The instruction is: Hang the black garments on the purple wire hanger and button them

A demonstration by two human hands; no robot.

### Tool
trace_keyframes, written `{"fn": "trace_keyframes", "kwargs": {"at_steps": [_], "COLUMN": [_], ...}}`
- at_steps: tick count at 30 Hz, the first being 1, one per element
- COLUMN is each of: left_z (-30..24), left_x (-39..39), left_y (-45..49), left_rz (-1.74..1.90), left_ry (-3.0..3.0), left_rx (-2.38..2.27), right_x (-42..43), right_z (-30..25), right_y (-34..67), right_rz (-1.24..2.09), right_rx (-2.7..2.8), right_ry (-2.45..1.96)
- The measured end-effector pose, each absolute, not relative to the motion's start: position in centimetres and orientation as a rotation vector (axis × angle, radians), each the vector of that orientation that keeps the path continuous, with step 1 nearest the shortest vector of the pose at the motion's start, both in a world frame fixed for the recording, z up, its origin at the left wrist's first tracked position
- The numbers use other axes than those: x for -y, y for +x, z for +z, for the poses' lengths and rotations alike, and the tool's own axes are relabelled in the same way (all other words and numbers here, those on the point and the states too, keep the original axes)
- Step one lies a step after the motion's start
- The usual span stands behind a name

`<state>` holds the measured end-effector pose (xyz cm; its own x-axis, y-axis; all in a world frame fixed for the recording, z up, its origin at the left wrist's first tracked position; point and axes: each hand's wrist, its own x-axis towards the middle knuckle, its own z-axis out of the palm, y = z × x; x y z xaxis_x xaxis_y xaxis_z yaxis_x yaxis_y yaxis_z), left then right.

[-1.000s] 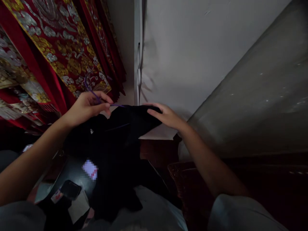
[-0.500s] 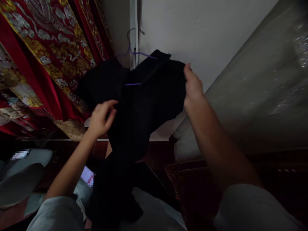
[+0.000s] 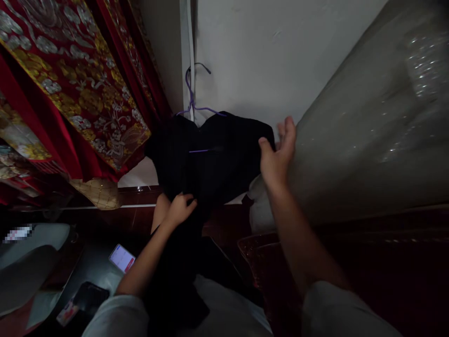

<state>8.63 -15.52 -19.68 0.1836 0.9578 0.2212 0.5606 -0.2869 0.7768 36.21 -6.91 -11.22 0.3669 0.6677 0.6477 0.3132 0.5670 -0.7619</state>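
A black shirt (image 3: pixel 224 164) hangs on a purple wire hanger (image 3: pixel 191 100) in front of the pale wall. Its front is partly open, and a short stretch of the hanger's bar shows there. Low on the shirt's front, my left hand (image 3: pixel 179 209) has its fingers curled against the cloth, gripping it. My right hand (image 3: pixel 277 161) is at the shirt's right shoulder edge with thumb and fingers spread apart. The shirt's lower part merges with dark cloth over my lap, so its hem cannot be made out.
Red embroidered drapery (image 3: pixel 87 79) hangs at the left. A large plastic-wrapped bundle (image 3: pixel 351 140) leans at the right. A phone (image 3: pixel 121 258) with a lit screen and a dark case (image 3: pixel 91 297) lie on a dark surface at lower left. Dark red furniture (image 3: pixel 315 276) stands at lower right.
The hanger and shirt sit lower in view, with the hook now clear. My left hand has moved down and right along the shirt front. My right hand has opened at the shoulder.
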Motion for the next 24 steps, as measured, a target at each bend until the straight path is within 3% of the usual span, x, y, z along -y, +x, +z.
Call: {"fn": "trace_keyframes", "kwargs": {"at_steps": [2, 6, 9, 13, 17, 24], "left_z": [-21.2, -22.8, -22.6, -21.1, -20.5, -21.8], "left_x": [16.6, 18.6, 19.9, 21.2, 21.9, 21.9], "left_y": [9.0, 9.3, 9.1, 9.6, 10.9, 12.2], "left_rz": [1.197, 1.365, 1.516, 1.636, 1.471, 1.516], "left_ry": [1.717, 1.541, 1.423, 1.231, 1.173, 1.036], "left_rx": [-1.436, -1.446, -1.364, -1.201, -1.026, -1.161], "right_x": [11.1, 19.7, 22.1, 20.8, 19.7, 20.5], "right_z": [-13.3, -20.4, -23.5, -23.0, -22.2, -23.6], "right_y": [32.0, 22.9, 20.1, 21.5, 23.4, 24.2], "right_rz": [0.161, 0.604, 0.739, 0.761, 0.75, 0.63], "right_rx": [1.191, 1.436, 1.423, 1.395, 1.42, 1.402], "right_ry": [-1.01, -0.976, -1.0, -1.002, -1.052, -1.025]}}
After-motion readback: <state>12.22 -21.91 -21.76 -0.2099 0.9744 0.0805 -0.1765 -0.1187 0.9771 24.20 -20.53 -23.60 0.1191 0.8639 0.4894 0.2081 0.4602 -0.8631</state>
